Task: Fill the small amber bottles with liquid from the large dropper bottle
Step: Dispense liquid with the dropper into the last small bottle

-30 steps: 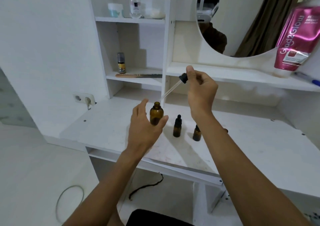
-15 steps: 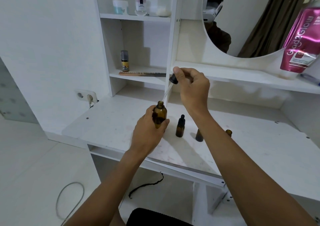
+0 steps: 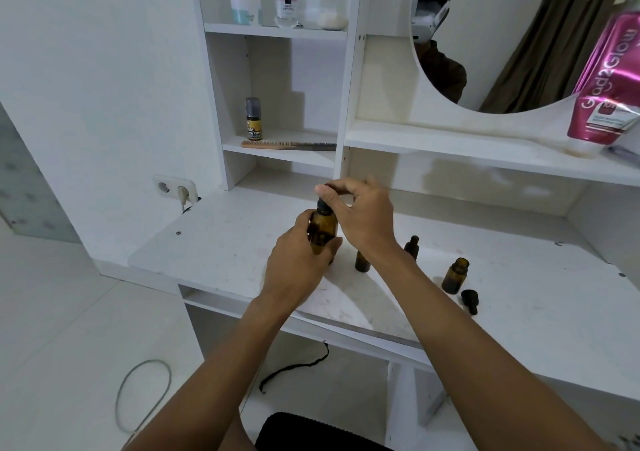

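Note:
My left hand [image 3: 298, 263] grips the large amber dropper bottle [image 3: 323, 230] just above the white desk [image 3: 221, 242]. My right hand [image 3: 360, 215] pinches the black dropper cap [image 3: 325, 204], which sits at the bottle's neck with the pipette down inside. To the right stand three small amber bottles: one [image 3: 362, 262] partly behind my right wrist, one capped [image 3: 412, 245] further back, and an open one [image 3: 455, 275] near the front. A loose black dropper cap [image 3: 470, 300] lies beside the open bottle.
Shelves behind hold a comb [image 3: 287, 144], a small yellow-labelled bottle [image 3: 253, 119], a jar and a perfume bottle. A pink tube [image 3: 609, 80] stands on the right shelf under a round mirror. A wall socket [image 3: 175, 187] is at left. Cables lie on the floor.
My right hand has lowered the dropper from above the large bottle down into its neck. My left hand closed round the bottle. The view shifted, showing the open small bottle and the loose cap.

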